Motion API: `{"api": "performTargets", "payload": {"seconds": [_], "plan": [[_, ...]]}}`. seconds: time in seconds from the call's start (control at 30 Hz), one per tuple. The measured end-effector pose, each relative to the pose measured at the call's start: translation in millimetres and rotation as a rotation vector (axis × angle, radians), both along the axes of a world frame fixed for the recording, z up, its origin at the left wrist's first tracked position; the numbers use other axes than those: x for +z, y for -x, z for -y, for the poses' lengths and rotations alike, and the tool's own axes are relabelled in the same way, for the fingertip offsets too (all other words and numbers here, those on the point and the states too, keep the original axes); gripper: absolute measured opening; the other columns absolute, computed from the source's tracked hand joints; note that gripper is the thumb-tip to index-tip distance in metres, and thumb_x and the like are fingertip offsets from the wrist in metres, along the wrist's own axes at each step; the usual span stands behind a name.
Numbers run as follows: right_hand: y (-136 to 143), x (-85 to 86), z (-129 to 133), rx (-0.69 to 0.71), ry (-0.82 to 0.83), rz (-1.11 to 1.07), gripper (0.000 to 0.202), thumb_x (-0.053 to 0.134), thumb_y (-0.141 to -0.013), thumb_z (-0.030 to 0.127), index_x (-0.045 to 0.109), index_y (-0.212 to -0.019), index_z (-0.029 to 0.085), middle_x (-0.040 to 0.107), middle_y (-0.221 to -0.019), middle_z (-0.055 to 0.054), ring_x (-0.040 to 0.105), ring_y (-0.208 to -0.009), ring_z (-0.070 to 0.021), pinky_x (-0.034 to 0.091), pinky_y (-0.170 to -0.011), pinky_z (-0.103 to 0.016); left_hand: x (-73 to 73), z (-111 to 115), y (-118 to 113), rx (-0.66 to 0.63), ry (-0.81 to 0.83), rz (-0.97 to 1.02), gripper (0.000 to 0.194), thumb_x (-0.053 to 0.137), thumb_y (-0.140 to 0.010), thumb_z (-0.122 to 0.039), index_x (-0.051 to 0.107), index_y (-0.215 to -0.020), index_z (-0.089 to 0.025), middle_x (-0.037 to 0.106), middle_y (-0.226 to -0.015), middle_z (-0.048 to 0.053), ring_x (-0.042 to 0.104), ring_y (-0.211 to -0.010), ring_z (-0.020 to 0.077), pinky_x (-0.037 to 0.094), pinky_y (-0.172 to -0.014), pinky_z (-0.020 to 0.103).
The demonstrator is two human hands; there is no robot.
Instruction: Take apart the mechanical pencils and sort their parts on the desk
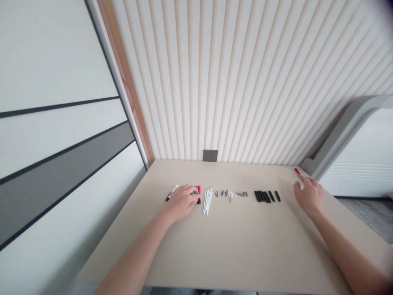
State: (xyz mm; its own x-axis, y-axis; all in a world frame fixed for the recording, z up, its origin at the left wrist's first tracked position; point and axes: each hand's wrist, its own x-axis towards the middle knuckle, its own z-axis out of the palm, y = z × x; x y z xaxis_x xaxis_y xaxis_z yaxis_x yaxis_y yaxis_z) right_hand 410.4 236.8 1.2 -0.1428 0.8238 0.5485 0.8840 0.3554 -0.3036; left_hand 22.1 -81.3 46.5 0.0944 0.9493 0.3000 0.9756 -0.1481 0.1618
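My left hand (183,202) lies over a small group of coloured pen barrels left of the row of parts. Its curled fingers rest on a pink-red barrel (199,190) with a dark end; a bit of blue shows beneath the fingers, and the rest is hidden. Beside this hand, a white-and-black pen (171,193) lies slanted. At the table's far right, my right hand (308,194) has its thumb and index finger apart. The index fingertip is at the near end of a short red piece with a black tip (297,171).
Thin white sticks (208,200), small grey parts (242,194), small white parts (231,194) and several black caps or barrels (262,196) lie in a row on the beige table (215,246). Behind it is a ribbed wall with a dark socket (210,155). A grey-framed panel (340,135) stands right.
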Motion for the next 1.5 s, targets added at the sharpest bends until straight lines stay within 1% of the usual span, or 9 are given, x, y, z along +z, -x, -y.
{"api": "performTargets", "payload": {"seconds": [0.07, 0.2, 0.33, 0.53, 0.7, 0.97, 1.23, 1.37, 1.5], "plan": [[32.2, 14.4, 44.8, 0.245, -0.128, -0.056, 0.036, 0.042, -0.090, 0.028, 0.064, -0.115, 0.016, 0.061, -0.114, -0.016, 0.053, -0.110, -0.0295, 0.039, -0.095, -0.042, -1.7, -0.4, -4.8, -0.023, 0.001, -0.008, 0.027, 0.047, -0.093, -0.016, 0.069, -0.108, -0.024, 0.064, -0.106, 0.006, 0.056, -0.100, 0.0207, 0.044, -0.088, 0.037], [105.4, 35.2, 140.8, 0.812, -0.087, 0.176, 0.028, 0.046, -0.091, 0.015, 0.067, -0.106, 0.023, 0.065, -0.104, -0.009, 0.057, -0.098, -0.0242, 0.043, -0.086, -0.037, -7.5, -1.0, -6.9, -0.059, 0.010, -0.022, 0.025, 0.051, -0.091, -0.016, 0.069, -0.108, -0.023, 0.065, -0.109, 0.006, 0.057, -0.104, 0.0222, 0.044, -0.092, 0.040], [166.2, 36.8, 191.5, 0.901, -0.076, 0.319, 0.030, 0.049, -0.088, 0.005, 0.068, -0.103, 0.022, 0.066, -0.101, -0.009, 0.057, -0.094, -0.0248, 0.042, -0.081, -0.037, -14.4, -2.5, -3.0, -0.091, 0.000, 0.010, 0.025, 0.055, -0.088, -0.014, 0.069, -0.107, -0.023, 0.066, -0.109, 0.006, 0.059, -0.104, 0.0218, 0.045, -0.095, 0.040], [199.8, 20.7, 195.2, 0.919, -0.041, 0.325, 0.027, 0.052, -0.091, 0.009, 0.068, -0.106, 0.025, 0.066, -0.099, -0.007, 0.057, -0.093, -0.0228, 0.042, -0.079, -0.035, -18.2, -7.5, 0.6, -0.126, 0.015, 0.044, 0.025, 0.055, -0.088, -0.009, 0.069, -0.106, -0.019, 0.067, -0.111, 0.008, 0.059, -0.109, 0.0210, 0.046, -0.098, 0.038], [188.1, 11.9, 200.6, 1.015, 0.000, 0.304, 0.023, 0.053, -0.094, 0.016, 0.068, -0.108, 0.025, 0.067, -0.101, -0.006, 0.057, -0.093, -0.0215, 0.042, -0.083, -0.035, -19.2, -8.6, -1.4, -0.132, 0.022, 0.052, 0.025, 0.051, -0.089, -0.008, 0.071, -0.100, -0.018, 0.067, -0.108, 0.007, 0.060, -0.103, 0.0195, 0.047, -0.095, 0.036], [181.7, 16.1, 205.2, 1.070, 0.040, 0.265, 0.023, 0.052, -0.094, 0.016, 0.069, -0.107, 0.025, 0.067, -0.099, -0.006, 0.058, -0.093, -0.0210, 0.044, -0.083, -0.034, -12.9, -6.4, -7.2, -0.124, 0.006, 0.008, 0.020, 0.052, -0.091, -0.011, 0.071, -0.095, -0.017, 0.068, -0.103, 0.007, 0.060, -0.098, 0.0199, 0.047, -0.092, 0.034], [175.9, 13.5, 192.6, 0.928, 0.058, 0.121, 0.026, 0.051, -0.092, 0.012, 0.067, -0.108, 0.023, 0.068, -0.099, -0.007, 0.059, -0.093, -0.0224, 0.045, -0.085, -0.036, -6.7, -9.1, -9.1, -0.107, -0.122, 0.034, 0.017, 0.055, -0.092, -0.016, 0.068, -0.101, -0.019, 0.070, -0.105, 0.006, 0.062, -0.097, 0.0209, 0.048, -0.088, 0.036], [171.5, 10.8, 180.9, 0.862, 0.068, -0.027, 0.023, 0.051, -0.093, 0.018, 0.067, -0.108, 0.023, 0.068, -0.099, -0.008, 0.060, -0.093, -0.0239, 0.046, -0.085, -0.038, -4.8, -7.7, -11.6, -0.047, -0.260, 0.310, 0.019, 0.050, -0.095, -0.024, 0.066, -0.105, -0.020, 0.070, -0.102, 0.006, 0.063, -0.097, 0.0204, 0.048, -0.089, 0.035], [173.2, 12.6, 184.6, 0.924, 0.119, -0.152, 0.028, 0.054, -0.093, 0.028, 0.061, -0.120, 0.023, 0.067, -0.105, -0.009, 0.059, -0.098, -0.0251, 0.046, -0.089, -0.041, -5.9, -7.2, -27.3, 0.027, -0.249, 0.828, 0.024, 0.049, -0.096, -0.032, 0.066, -0.105, -0.018, 0.072, -0.097, 0.007, 0.067, -0.085, 0.0182, 0.053, -0.080, 0.031]]}}
